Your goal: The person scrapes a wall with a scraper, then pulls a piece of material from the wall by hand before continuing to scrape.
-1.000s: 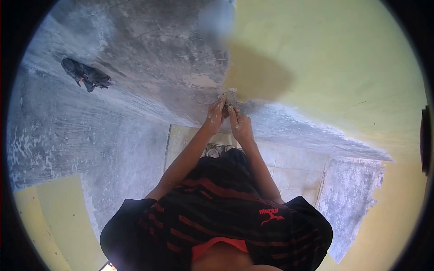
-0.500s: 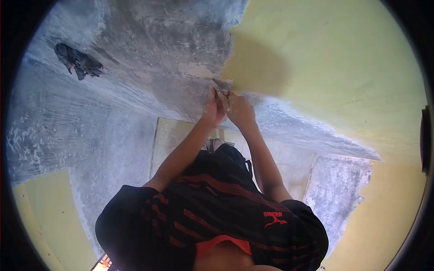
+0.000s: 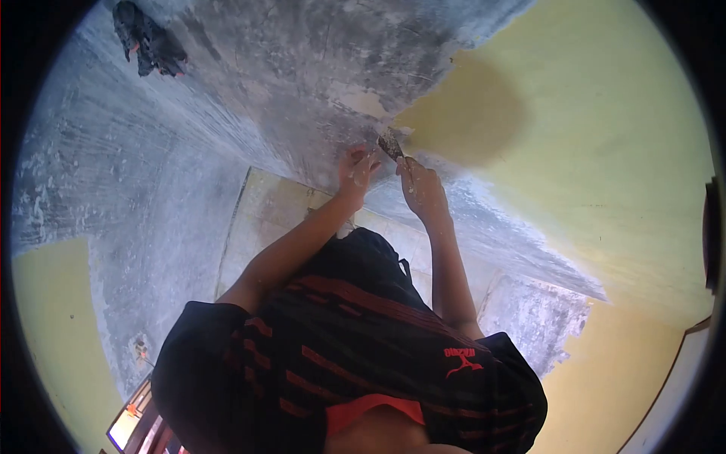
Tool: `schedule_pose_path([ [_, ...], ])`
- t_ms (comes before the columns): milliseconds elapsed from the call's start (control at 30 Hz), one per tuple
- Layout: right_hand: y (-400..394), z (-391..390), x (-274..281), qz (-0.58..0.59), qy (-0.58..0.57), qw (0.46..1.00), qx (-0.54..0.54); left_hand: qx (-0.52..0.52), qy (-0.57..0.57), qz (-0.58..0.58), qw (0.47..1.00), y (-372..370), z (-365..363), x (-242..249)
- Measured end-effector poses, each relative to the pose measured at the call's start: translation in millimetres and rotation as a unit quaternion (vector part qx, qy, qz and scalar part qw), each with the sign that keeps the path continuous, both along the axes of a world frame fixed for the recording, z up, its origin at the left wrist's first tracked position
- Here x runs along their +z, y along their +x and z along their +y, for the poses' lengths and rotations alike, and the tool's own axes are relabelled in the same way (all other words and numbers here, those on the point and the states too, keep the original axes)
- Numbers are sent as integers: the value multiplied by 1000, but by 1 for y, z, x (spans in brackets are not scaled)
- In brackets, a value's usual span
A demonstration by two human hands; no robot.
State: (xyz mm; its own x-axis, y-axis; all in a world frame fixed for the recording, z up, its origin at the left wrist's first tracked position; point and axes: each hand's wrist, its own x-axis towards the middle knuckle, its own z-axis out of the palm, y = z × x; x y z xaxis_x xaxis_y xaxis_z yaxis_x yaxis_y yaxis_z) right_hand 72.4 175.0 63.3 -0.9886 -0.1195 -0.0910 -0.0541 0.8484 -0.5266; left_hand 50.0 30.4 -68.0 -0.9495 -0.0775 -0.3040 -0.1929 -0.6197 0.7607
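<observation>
A putty knife (image 3: 390, 144) with a whitish, crusted blade is gripped by its handle in my right hand (image 3: 425, 193). Its blade tip points up at the wall, right by the ragged edge where yellow paint (image 3: 590, 113) meets bare grey plaster (image 3: 295, 68). To the left of the blade, my left hand (image 3: 355, 180) is held up near the wall with fingers loosely bent and apart, nothing in it. Pale dust specks mark both hands. A small light patch (image 3: 359, 100) shows in the plaster just above the blade.
A crumpled black thing (image 3: 149, 41) hangs on the grey wall at upper left. Pale floor tiles (image 3: 265, 204) lie below my arms, along the wall's foot. A framed opening (image 3: 132, 416) is at lower left, and a dark object (image 3: 712, 234) sits at the right edge.
My hands were together at the putty knife; now the left has come away from it and only the right holds it, blade against the paint edge. The view has shifted.
</observation>
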Motion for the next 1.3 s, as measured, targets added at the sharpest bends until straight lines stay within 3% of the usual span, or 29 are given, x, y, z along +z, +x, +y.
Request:
schedule_pose_path([
  [33,2,-1,2,-13,3,1000,-9,76,-141,105,981,7,1,-8],
  [67,3,-2,4,-25,6,1000,-17,81,-137,100,982,14,1,-15],
  [100,4,-1,2,-30,10,999,-11,52,-321,213,921,24,-10,26],
  [133,4,0,-3,13,1,1000,-9,20,-491,314,813,30,-18,54],
  [167,6,-1,-6,54,-11,998,-8,24,-491,305,816,32,-17,59],
  [267,9,-8,5,23,-4,999,-34,-51,-404,305,861,35,-9,66],
  [400,13,-4,2,49,-47,998,-13,-83,-404,345,843,37,-15,72],
  [500,12,-10,19,-44,-17,997,-68,-99,-398,354,840,33,-17,73],
  [700,2,-9,3,42,-34,998,-25,-90,-394,340,850,26,-15,66],
  [800,2,-7,17,-6,-4,1000,-22,-100,-396,347,844,28,-14,71],
  [867,-1,-12,38,-104,26,992,-65,-112,-402,353,837,29,-14,71],
  [1000,5,-11,1,53,-72,996,-4,-80,-390,345,850,29,-14,70],
  [1067,8,-8,9,31,-72,997,-21,-88,-391,334,853,32,-15,75],
  [1133,3,0,22,-78,-24,995,-57,-117,-405,341,840,32,-11,81],
  [1200,-2,0,13,-63,-33,997,-41,-112,-401,342,843,30,-12,80],
  [1267,-4,-5,3,36,-49,997,42,-47,-392,351,849,29,-12,72],
  [1300,-4,-8,-4,64,-64,996,24,-48,-390,354,849,29,-8,74],
])
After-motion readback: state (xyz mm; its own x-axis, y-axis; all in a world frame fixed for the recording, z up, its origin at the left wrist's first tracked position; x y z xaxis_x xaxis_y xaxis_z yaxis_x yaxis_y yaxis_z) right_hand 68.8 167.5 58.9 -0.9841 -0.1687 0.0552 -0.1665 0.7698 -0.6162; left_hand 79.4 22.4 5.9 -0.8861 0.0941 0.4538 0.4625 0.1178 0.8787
